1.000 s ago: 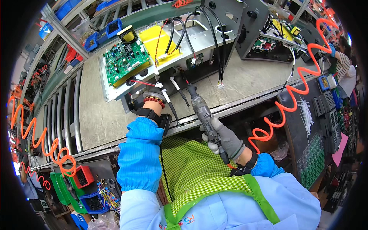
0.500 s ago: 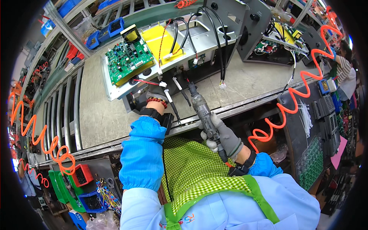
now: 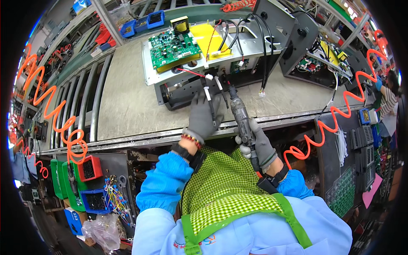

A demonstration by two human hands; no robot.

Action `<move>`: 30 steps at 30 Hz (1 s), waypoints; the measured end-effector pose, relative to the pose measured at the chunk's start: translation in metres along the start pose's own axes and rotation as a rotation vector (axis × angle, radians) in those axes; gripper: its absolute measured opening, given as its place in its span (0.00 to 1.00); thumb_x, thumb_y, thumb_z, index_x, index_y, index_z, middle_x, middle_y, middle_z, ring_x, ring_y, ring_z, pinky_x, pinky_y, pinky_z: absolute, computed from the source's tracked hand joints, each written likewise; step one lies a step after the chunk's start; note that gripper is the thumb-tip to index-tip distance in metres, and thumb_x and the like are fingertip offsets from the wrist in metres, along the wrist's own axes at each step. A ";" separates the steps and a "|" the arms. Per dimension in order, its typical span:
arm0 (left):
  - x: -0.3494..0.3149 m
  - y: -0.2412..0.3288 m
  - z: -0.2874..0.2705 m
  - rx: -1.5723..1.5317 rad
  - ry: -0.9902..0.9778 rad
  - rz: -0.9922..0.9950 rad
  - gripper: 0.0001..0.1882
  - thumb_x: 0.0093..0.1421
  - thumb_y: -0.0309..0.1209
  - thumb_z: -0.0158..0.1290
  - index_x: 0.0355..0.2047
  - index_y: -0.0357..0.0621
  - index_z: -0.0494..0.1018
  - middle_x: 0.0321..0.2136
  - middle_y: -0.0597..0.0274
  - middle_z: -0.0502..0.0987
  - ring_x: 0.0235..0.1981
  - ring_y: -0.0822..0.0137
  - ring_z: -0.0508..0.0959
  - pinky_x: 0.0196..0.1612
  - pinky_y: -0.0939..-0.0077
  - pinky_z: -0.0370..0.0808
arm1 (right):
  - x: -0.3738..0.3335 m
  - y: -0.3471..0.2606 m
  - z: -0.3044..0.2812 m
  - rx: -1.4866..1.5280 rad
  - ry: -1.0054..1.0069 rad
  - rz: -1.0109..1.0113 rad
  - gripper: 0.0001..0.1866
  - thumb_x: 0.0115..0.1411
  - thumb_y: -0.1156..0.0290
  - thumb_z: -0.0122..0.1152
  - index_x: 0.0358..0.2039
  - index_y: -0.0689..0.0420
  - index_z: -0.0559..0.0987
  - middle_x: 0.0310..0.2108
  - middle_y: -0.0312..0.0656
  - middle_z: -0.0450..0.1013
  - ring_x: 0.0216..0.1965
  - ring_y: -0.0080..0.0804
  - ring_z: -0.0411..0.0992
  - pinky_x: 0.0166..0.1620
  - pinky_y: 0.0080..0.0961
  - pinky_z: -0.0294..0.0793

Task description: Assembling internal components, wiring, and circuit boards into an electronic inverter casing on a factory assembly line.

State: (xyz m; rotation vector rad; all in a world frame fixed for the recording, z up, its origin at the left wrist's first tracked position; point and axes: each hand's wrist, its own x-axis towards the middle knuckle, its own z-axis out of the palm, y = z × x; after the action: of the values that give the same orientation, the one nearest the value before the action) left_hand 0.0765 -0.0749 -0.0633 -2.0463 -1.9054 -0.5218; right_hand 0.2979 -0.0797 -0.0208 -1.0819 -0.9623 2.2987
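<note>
My right hand (image 3: pixel 262 146), in a grey glove, is wrapped round a dark pneumatic screwdriver (image 3: pixel 241 114). The screwdriver's tip points up into the lower opening of a metal chassis (image 3: pixel 178 97). My gloved left hand (image 3: pixel 202 114) is at the chassis's front edge, fingers loosely apart. A black cable with a white sleeve (image 3: pixel 207 93) hangs across that hand; a similar cable (image 3: pixel 219 83) dangles beside it. On top of the chassis are a green circuit board (image 3: pixel 172 46) and a yellow sheet (image 3: pixel 208 36). A red wire ending in a white connector (image 3: pixel 208 77) hangs over its front.
Another chassis (image 3: pixel 297 63) stands to the right on the metal workbench (image 3: pixel 123 97). Coiled orange air hoses (image 3: pixel 335 112) hang on both sides. Rollers (image 3: pixel 100 97) lie at the left. Below them are a red bin (image 3: pixel 90 168) and blue bin (image 3: pixel 95 199). A co-worker (image 3: pixel 387 95) is at far right.
My left hand has drawn back from under the chassis toward me and now shows fully. The view has shifted, so the chassis appears farther right. My right hand still grips the screwdriver.
</note>
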 end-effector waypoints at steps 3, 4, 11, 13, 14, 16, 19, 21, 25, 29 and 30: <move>-0.041 -0.012 -0.023 -0.268 -0.075 -0.035 0.26 0.50 0.36 0.57 0.50 0.42 0.70 0.49 0.51 0.72 0.52 0.50 0.71 0.54 0.53 0.66 | 0.002 0.001 -0.001 -0.003 0.014 -0.021 0.36 0.61 0.33 0.46 0.45 0.58 0.73 0.25 0.33 0.68 0.15 0.16 0.63 0.15 0.14 0.62; -0.052 -0.022 -0.029 -0.425 -0.082 -0.083 0.23 0.51 0.34 0.57 0.48 0.43 0.71 0.44 0.51 0.74 0.47 0.51 0.74 0.50 0.56 0.70 | 0.002 0.002 -0.002 -0.007 0.006 -0.020 0.36 0.61 0.33 0.46 0.45 0.58 0.73 0.25 0.33 0.68 0.15 0.16 0.63 0.15 0.14 0.62; -0.040 -0.152 -0.024 -0.359 0.438 -0.679 0.24 0.62 0.44 0.51 0.49 0.38 0.72 0.46 0.43 0.76 0.49 0.44 0.75 0.52 0.57 0.70 | 0.000 0.003 -0.005 0.017 -0.038 -0.043 0.32 0.60 0.35 0.50 0.42 0.56 0.73 0.25 0.33 0.68 0.15 0.16 0.61 0.16 0.14 0.61; -0.029 -0.172 -0.007 -0.499 -0.011 -0.850 0.31 0.65 0.54 0.41 0.52 0.38 0.71 0.49 0.39 0.74 0.53 0.41 0.72 0.54 0.56 0.69 | -0.010 0.002 -0.011 -0.158 0.000 0.012 0.25 0.61 0.45 0.55 0.42 0.56 0.72 0.25 0.32 0.67 0.15 0.16 0.61 0.16 0.15 0.61; -0.025 -0.175 0.002 -0.513 -0.011 -0.806 0.31 0.65 0.54 0.41 0.52 0.38 0.71 0.49 0.39 0.74 0.53 0.41 0.72 0.54 0.56 0.69 | -0.018 -0.002 -0.019 -0.310 0.048 0.083 0.23 0.61 0.49 0.56 0.42 0.57 0.71 0.24 0.32 0.66 0.14 0.16 0.61 0.16 0.15 0.62; -0.022 -0.179 0.013 -0.592 -0.057 -0.817 0.33 0.66 0.57 0.36 0.53 0.41 0.70 0.51 0.38 0.73 0.53 0.40 0.71 0.54 0.56 0.70 | -0.042 -0.005 -0.035 -0.342 -0.065 -0.047 0.21 0.60 0.57 0.60 0.46 0.60 0.70 0.24 0.32 0.66 0.13 0.16 0.61 0.16 0.15 0.61; -0.024 -0.179 0.012 -0.408 -0.149 -0.702 0.29 0.66 0.54 0.36 0.51 0.45 0.71 0.46 0.37 0.75 0.50 0.38 0.73 0.52 0.52 0.70 | -0.069 -0.025 -0.069 -0.609 0.063 -0.084 0.28 0.55 0.62 0.65 0.53 0.61 0.69 0.24 0.35 0.68 0.15 0.19 0.66 0.17 0.19 0.62; -0.029 -0.174 0.006 -0.137 -0.176 -0.443 0.29 0.67 0.54 0.35 0.48 0.41 0.71 0.40 0.35 0.76 0.45 0.36 0.75 0.49 0.48 0.70 | -0.077 -0.048 -0.091 -0.984 0.191 -0.241 0.26 0.52 0.61 0.66 0.48 0.62 0.73 0.25 0.38 0.71 0.20 0.28 0.71 0.22 0.26 0.69; -0.042 -0.146 -0.001 -0.325 -0.121 -0.767 0.28 0.65 0.53 0.37 0.43 0.39 0.71 0.38 0.35 0.77 0.42 0.35 0.76 0.48 0.45 0.70 | -0.060 -0.104 -0.130 -1.599 0.299 -0.306 0.23 0.47 0.62 0.66 0.42 0.62 0.76 0.31 0.47 0.75 0.30 0.41 0.76 0.35 0.35 0.75; -0.049 -0.125 -0.033 -0.302 -0.175 -0.718 0.26 0.63 0.51 0.41 0.41 0.39 0.73 0.37 0.37 0.78 0.39 0.38 0.77 0.44 0.48 0.73 | -0.020 -0.136 -0.173 -1.727 0.324 -0.445 0.24 0.46 0.65 0.66 0.44 0.59 0.76 0.40 0.53 0.74 0.39 0.49 0.75 0.44 0.39 0.73; -0.050 -0.116 -0.047 -0.249 -0.232 -0.688 0.24 0.62 0.49 0.43 0.41 0.39 0.73 0.35 0.38 0.78 0.38 0.39 0.78 0.43 0.49 0.74 | -0.006 -0.140 -0.185 -1.792 0.350 -0.652 0.26 0.44 0.66 0.66 0.46 0.59 0.76 0.41 0.53 0.74 0.43 0.52 0.73 0.47 0.39 0.72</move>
State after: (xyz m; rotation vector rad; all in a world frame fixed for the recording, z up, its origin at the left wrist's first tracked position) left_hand -0.0450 -0.1319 -0.0474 -1.5820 -2.8183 -0.7239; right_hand 0.4582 0.0862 0.0007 -1.2034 -2.6638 0.2586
